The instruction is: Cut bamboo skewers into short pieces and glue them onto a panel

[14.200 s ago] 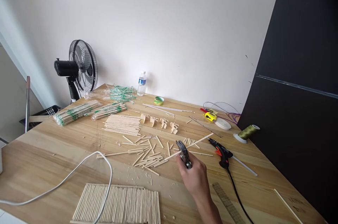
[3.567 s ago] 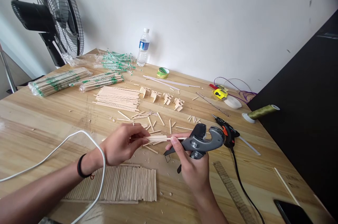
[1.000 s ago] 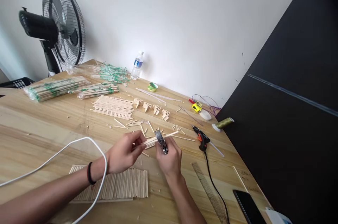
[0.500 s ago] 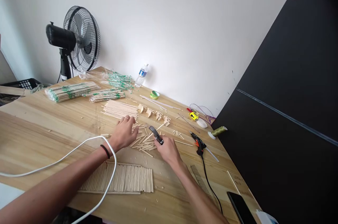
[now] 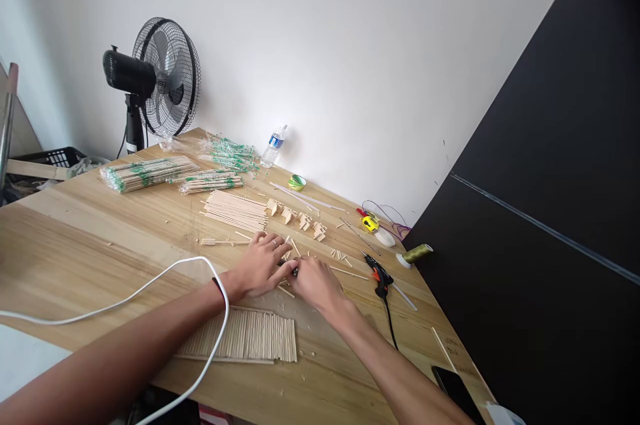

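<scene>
My right hand [image 5: 316,283] is closed round a hand tool [image 5: 295,271] with a dark handle; its metal head is mostly hidden now. My left hand [image 5: 261,266] meets it from the left, thumb against the tool and fingers bent over the loose sticks; I cannot make out what lies under the fingers. Cut wooden sticks [image 5: 287,289] show around both hands. Just beyond lies a stack of long thin sticks [image 5: 235,210], with small stepped stick pieces [image 5: 304,219] to its right. Nearer me is a flat panel of sticks [image 5: 260,337] laid side by side.
A white cable [image 5: 175,266] loops across my left forearm. To the right lie a glue gun [image 5: 381,276], a thread spool [image 5: 417,253], a yellow tape measure [image 5: 370,223] and a phone [image 5: 455,391]. Wrapped stick bundles [image 5: 150,173], a bottle [image 5: 273,147] and a fan [image 5: 167,78] stand farther back.
My left hand has moved right and nearer, from beside the long sticks to the tool in my right hand. The tool's metal head has become mostly hidden. The view has shifted slightly.
</scene>
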